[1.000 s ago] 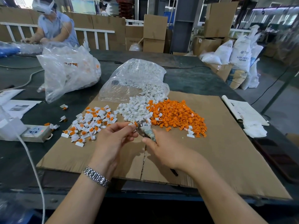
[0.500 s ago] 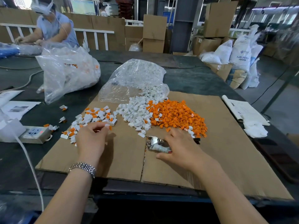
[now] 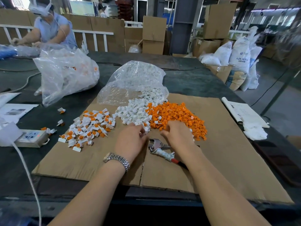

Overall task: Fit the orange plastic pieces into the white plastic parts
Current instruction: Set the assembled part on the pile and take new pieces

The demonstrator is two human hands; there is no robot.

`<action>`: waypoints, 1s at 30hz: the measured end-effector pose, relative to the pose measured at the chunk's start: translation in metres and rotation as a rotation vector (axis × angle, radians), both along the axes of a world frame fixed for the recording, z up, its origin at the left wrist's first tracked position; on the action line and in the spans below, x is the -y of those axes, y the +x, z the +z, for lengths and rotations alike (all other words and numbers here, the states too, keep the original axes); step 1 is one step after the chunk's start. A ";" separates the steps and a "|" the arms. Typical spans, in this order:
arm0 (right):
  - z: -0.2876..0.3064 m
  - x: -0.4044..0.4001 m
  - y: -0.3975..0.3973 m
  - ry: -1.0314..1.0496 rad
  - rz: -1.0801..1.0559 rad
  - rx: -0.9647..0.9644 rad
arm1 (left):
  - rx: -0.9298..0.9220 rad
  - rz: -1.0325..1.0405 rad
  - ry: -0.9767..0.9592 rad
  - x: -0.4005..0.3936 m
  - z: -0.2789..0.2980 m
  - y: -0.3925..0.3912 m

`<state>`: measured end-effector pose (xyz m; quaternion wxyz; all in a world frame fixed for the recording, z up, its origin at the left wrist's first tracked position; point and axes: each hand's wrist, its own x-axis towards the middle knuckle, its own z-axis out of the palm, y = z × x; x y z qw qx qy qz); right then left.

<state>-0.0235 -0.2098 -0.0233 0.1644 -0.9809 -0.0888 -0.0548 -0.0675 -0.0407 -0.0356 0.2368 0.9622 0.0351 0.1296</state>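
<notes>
left grip (image 3: 130, 137): my fingers curled at the near edge of the white parts (image 3: 133, 111); can't tell if one is pinched.
right grip (image 3: 177, 134): fingers curled into the orange pieces (image 3: 175, 115) at 1 o'clock; hold unclear.
done: modest pile of fitted pieces (image 3: 89, 128) at 10 o'clock.
left: both loose heaps remain large, plus a bag of whites (image 3: 132, 82) at 12.
pliers (image 3: 161, 149): lying between my wrists.
surface: cardboard sheet (image 3: 228, 160) on dark bench (image 3: 187, 82).
room: warehouse, cartons, sacks.

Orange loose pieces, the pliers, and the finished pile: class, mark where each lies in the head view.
orange loose pieces (image 3: 175, 114): head view, middle of the heap.
pliers (image 3: 155, 145): head view, metal head between the hands.
finished pile (image 3: 91, 126): head view, centre of the white-and-orange assembled parts.
</notes>
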 end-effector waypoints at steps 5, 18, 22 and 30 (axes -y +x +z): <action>-0.008 -0.001 0.006 -0.003 -0.043 0.035 | -0.038 0.004 -0.020 -0.004 0.002 -0.001; 0.012 -0.001 -0.018 0.652 0.052 -0.129 | -0.302 -0.062 -1.711 -0.043 0.008 -0.039; 0.031 -0.011 -0.037 0.971 0.206 -0.277 | -0.317 -0.164 -1.819 -0.043 0.005 -0.043; 0.045 -0.014 -0.044 0.656 0.427 -0.191 | -0.320 -0.218 -1.762 -0.042 0.007 -0.046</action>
